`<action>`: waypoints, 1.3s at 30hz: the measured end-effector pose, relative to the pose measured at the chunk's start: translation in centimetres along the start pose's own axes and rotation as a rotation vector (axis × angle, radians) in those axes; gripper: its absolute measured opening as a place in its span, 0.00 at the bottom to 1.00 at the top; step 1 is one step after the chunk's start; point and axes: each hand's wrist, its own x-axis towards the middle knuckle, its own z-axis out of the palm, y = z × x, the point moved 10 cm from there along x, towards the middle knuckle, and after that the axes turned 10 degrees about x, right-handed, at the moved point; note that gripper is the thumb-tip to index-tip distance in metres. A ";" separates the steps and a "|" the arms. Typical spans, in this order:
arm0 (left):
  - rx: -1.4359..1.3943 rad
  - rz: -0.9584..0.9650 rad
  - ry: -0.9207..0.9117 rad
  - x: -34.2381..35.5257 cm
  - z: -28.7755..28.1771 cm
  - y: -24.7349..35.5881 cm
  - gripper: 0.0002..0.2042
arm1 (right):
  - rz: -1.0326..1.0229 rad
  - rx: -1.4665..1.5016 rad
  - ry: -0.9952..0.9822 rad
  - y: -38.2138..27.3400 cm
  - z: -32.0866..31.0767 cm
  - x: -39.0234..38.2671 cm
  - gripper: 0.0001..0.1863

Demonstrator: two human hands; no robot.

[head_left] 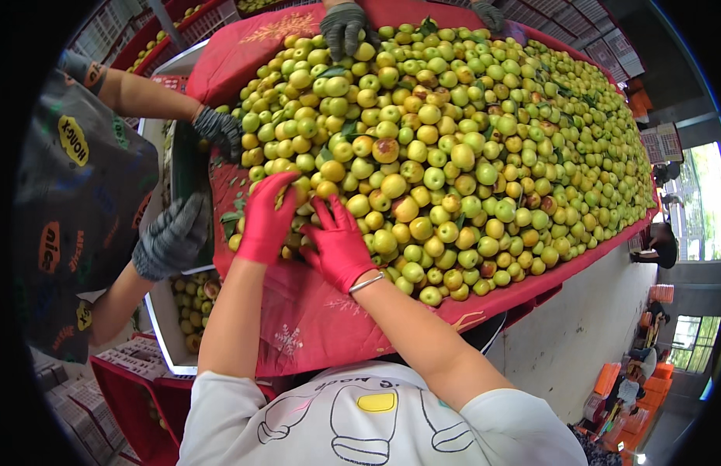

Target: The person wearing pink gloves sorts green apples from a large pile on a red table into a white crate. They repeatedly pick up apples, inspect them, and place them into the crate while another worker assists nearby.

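A large pile of small yellow-green round fruit (pixel 446 155), some with reddish-brown patches and a few leaves among them, lies on a red cloth (pixel 314 311). At the near left edge of the pile, my left hand (pixel 269 217) in a pink glove curls its fingers against the fruit; what lies inside them is unclear. Just right of it, my right hand (pixel 333 237), also pink-gloved, rests on the fruit with its fingers spread.
A co-worker's grey-gloved hands (pixel 174 237) are at the left, beside a white bin (pixel 166 342) holding fruit. Other gloved hands (pixel 341 31) reach in from the far side. Red crates (pixel 119 396) stand lower left; people and orange crates (pixel 609 380) are at the right.
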 end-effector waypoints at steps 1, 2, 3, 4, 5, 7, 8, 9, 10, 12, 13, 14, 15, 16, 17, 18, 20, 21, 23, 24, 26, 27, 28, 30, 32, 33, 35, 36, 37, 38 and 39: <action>-0.107 0.062 -0.050 2.2 1.9 3.3 0.13 | 0.006 -0.004 -0.032 0.1 0.0 -0.4 0.18; -0.191 0.144 -0.162 4.8 3.6 8.1 0.11 | 0.081 0.014 -0.082 0.9 0.2 -0.9 0.17; -0.261 0.226 -0.228 7.2 5.3 11.3 0.10 | 0.150 0.034 -0.130 1.4 0.3 -1.3 0.17; -0.336 0.249 -0.213 9.6 6.8 12.8 0.10 | 0.117 0.080 -0.126 1.1 -0.2 -1.5 0.16; -0.184 0.334 -0.188 12.3 8.5 14.1 0.11 | 0.097 0.074 -0.071 0.9 -0.5 -1.9 0.18; -0.064 0.193 -0.140 16.8 12.6 12.6 0.14 | 0.075 0.091 -0.063 0.4 -0.7 -2.2 0.22; 0.136 0.224 -0.179 18.1 14.3 13.7 0.18 | 0.098 0.098 -0.073 0.8 -0.7 -2.4 0.26; 0.227 0.162 -0.297 18.9 16.8 14.4 0.21 | 0.218 0.521 -0.040 2.9 0.4 -3.0 0.27; 0.294 0.119 -0.246 21.2 20.1 10.8 0.23 | 0.311 0.948 0.009 4.0 2.1 -3.3 0.27; 0.369 0.122 -0.332 22.1 24.4 10.1 0.27 | 0.209 0.481 -0.071 2.9 0.4 -2.7 0.27; 0.388 0.160 -0.448 21.4 23.8 12.8 0.29 | 0.215 0.460 -0.056 2.7 -0.4 -2.6 0.26; 0.373 0.212 -0.533 21.4 25.0 13.8 0.33 | 0.237 0.546 0.001 3.2 -0.5 -2.8 0.26; 0.290 0.213 -0.542 21.2 24.3 14.5 0.32 | 0.245 0.635 0.051 3.1 -0.5 -2.9 0.26; 0.188 0.212 -0.609 21.3 24.6 14.2 0.31 | 0.273 0.830 0.149 3.1 -0.5 -2.9 0.25; 0.087 0.208 -0.675 21.2 25.1 14.2 0.31 | 0.197 0.553 0.128 2.3 -0.9 -3.1 0.24; 0.057 0.201 -0.677 20.1 23.4 16.1 0.28 | 0.134 0.277 0.132 1.3 -2.0 -3.1 0.22; 0.016 0.221 -0.582 18.8 22.1 17.0 0.22 | 0.122 0.254 0.085 0.8 -1.9 -3.0 0.22; 0.018 0.283 -0.530 18.1 21.7 17.9 0.20 | 0.111 0.234 0.064 0.7 -1.9 -3.0 0.22; 0.047 0.422 -0.487 16.2 21.2 21.2 0.18 | 0.098 0.205 0.091 0.8 -2.6 -2.9 0.21; 0.058 0.497 -0.464 15.3 20.9 23.3 0.17 | 0.091 0.184 0.097 1.0 -2.9 -2.9 0.21; 0.104 0.491 -0.483 14.0 20.4 26.2 0.16 | 0.151 0.261 0.099 1.7 -2.9 -2.8 0.20; 0.125 0.483 -0.493 13.6 20.4 27.6 0.16 | 0.223 0.356 0.097 2.6 -2.6 -2.9 0.19; 0.095 0.479 -0.507 13.2 20.7 28.9 0.13 | 0.292 0.454 0.088 3.1 -2.1 -3.2 0.19; 0.332 0.480 -0.493 15.3 25.9 27.5 0.15 | 0.309 0.697 0.254 3.1 -3.1 -3.5 0.18; 0.540 0.431 -0.514 16.0 28.5 27.4 0.17 | 0.379 0.664 0.223 4.0 -1.4 -3.7 0.17; 0.628 0.381 -0.534 16.3 27.8 28.7 0.18 | 0.368 0.638 0.267 3.8 -1.5 -3.7 0.17; 0.702 0.397 -0.709 15.8 28.2 30.6 0.20 | 0.343 0.578 0.345 3.7 -1.5 -3.5 0.16; 0.726 0.404 -0.723 15.6 28.9 30.7 0.20 | 0.326 0.542 0.372 3.6 -1.5 -3.4 0.15; 0.750 0.410 -0.735 15.5 29.8 30.5 0.19 | 0.349 0.515 0.338 3.9 -0.7 -3.4 0.15; 0.736 0.332 -0.776 16.0 31.6 29.8 0.16 | 0.370 0.489 0.303 4.3 0.1 -3.4 0.16; 0.749 0.378 -0.827 15.9 32.9 29.6 0.16 | 0.396 0.467 0.269 4.8 1.2 -3.3 0.16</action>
